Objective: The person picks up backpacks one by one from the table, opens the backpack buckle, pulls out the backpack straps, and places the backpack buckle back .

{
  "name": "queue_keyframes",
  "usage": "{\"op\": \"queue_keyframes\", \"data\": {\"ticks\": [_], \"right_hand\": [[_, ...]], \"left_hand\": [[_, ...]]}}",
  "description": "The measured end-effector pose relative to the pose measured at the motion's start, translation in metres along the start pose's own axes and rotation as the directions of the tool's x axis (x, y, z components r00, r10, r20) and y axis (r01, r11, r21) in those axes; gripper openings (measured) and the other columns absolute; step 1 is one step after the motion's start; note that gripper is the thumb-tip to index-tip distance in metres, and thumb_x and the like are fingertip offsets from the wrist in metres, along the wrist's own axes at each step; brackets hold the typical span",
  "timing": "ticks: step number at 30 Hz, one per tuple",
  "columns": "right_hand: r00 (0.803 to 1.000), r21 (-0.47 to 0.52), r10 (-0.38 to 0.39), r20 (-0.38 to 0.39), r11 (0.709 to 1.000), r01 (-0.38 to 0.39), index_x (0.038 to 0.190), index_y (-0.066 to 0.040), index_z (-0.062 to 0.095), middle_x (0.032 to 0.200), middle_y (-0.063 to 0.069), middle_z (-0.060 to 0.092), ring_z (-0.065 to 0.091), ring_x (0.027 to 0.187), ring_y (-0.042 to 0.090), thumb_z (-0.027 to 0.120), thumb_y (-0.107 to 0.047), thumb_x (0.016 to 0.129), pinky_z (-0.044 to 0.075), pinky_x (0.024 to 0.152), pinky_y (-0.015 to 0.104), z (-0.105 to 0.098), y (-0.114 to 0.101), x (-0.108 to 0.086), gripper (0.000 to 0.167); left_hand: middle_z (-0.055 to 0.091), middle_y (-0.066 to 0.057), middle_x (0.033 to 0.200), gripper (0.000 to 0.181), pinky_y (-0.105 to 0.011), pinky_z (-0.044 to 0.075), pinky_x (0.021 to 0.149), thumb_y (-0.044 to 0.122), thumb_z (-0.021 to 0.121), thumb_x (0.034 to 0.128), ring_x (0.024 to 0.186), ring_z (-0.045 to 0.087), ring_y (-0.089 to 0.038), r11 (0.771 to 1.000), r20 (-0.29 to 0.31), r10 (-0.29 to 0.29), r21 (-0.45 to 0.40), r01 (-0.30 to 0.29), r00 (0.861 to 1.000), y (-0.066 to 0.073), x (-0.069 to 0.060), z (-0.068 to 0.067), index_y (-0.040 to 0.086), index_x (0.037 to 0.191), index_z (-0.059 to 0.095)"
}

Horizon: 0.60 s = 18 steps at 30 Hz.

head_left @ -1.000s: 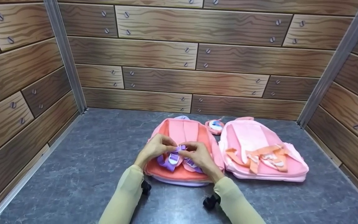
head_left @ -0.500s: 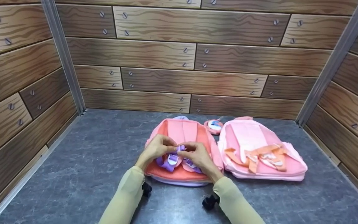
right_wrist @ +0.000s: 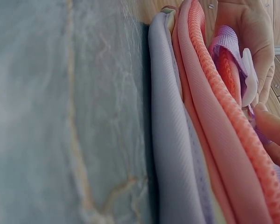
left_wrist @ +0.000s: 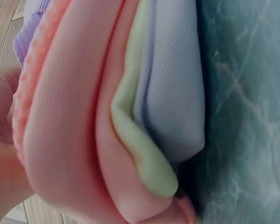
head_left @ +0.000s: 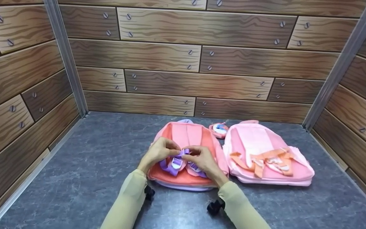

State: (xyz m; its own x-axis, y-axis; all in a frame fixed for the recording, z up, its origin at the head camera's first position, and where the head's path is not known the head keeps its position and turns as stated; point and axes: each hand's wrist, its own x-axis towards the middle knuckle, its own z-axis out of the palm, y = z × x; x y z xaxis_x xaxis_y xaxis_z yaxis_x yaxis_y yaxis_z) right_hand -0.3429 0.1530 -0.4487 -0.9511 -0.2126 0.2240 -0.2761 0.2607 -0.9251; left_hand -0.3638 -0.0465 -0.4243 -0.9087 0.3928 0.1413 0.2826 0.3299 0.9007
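A coral-pink backpack [head_left: 187, 132] lies back side up in the middle of the table, its straps on top. My left hand [head_left: 159, 151] pinches a purple webbing strap [head_left: 183, 153] between thumb and fingers, above a white strap buckle [head_left: 176, 163]. From the other side my right hand [head_left: 206, 159] pinches the same webbing, the fingertips of both hands close together. Seen edge-on in the right wrist view, the white buckle [right_wrist: 250, 77] hangs near the fingers. Only part of the left hand [left_wrist: 7, 154] shows in the left wrist view, behind the backpack's side [left_wrist: 70, 116].
A light-pink backpack [head_left: 256, 136] with orange straps [head_left: 270, 156] lies against the right side of the coral one. Between their tops sits a small round pouch [head_left: 219, 129] with a picture on it. Wood-patterned walls [head_left: 199, 57] enclose the dark table [head_left: 84, 178].
Both hands stay in place on the purple strap, with only slight finger movement. The backpacks have not moved.
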Motion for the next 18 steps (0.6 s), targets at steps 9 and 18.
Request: {"op": "queue_keyframes", "data": {"ticks": [9,18], "right_hand": [[1.000,0.012,0.023,-0.004,1.000,-0.023,0.110,-0.005,0.074,0.100,0.010,0.074,0.063,0.084,0.009,0.078,-0.016,0.081,0.050,0.073,0.020,0.0001,0.0003,-0.0005,0.031],[0.999,0.010,0.042,-0.027,0.999,-0.042,0.110,-0.006,0.074,0.100,0.009,0.074,0.063,0.085,0.010,0.079,-0.017,0.081,0.050,0.075,0.022,0.0001,0.0000,-0.0005,0.032]], "left_hand": [[0.073,-0.006,0.083,0.008,-0.020,0.047,0.059,0.004,0.072,0.0841,0.065,0.057,-0.006,1.000,-0.012,0.020,0.003,-0.020,1.000,0.0004,0.0007,0.0029,-0.001,0.090,0.074],[0.066,0.001,0.074,0.010,-0.019,0.040,0.047,0.001,0.070,0.0845,0.055,0.049,-0.007,0.997,0.034,0.005,-0.079,-0.003,0.999,-0.0008,-0.0009,-0.0054,-0.005,0.092,0.073]]}}
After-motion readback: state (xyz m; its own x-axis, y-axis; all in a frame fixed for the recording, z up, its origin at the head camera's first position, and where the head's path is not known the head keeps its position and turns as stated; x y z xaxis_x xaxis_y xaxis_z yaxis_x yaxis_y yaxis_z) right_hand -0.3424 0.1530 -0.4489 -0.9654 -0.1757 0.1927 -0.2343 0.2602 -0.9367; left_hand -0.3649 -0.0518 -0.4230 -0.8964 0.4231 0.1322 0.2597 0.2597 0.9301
